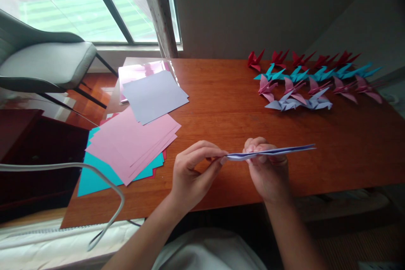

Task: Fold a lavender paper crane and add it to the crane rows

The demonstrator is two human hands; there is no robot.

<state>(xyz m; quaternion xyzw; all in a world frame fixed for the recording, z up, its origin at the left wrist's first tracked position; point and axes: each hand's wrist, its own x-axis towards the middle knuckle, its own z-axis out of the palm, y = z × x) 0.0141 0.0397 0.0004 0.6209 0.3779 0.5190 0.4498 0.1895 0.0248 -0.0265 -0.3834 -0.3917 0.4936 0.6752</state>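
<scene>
Between my hands is a folded lavender sheet of origami paper (284,150), seen nearly edge-on above the front of the table. My left hand (193,173) pinches its left tip between thumb and fingertips. Closer to the middle, my right hand (267,173) grips the paper with its fingers wrapped round it; the far right end sticks out free, its layers slightly apart. Beyond my right hand stand finished paper cranes in rows: red ones (279,59), turquoise ones (297,75), pink ones (293,88) and lavender ones (286,103).
Left on the wooden table (215,105) lie loose lavender sheets (155,97), pink sheets (136,139) and turquoise sheets (101,177), with a clear plastic packet (139,70) behind. A white cable (107,179) curves past the left edge. A grey chair (47,63) stands by the window.
</scene>
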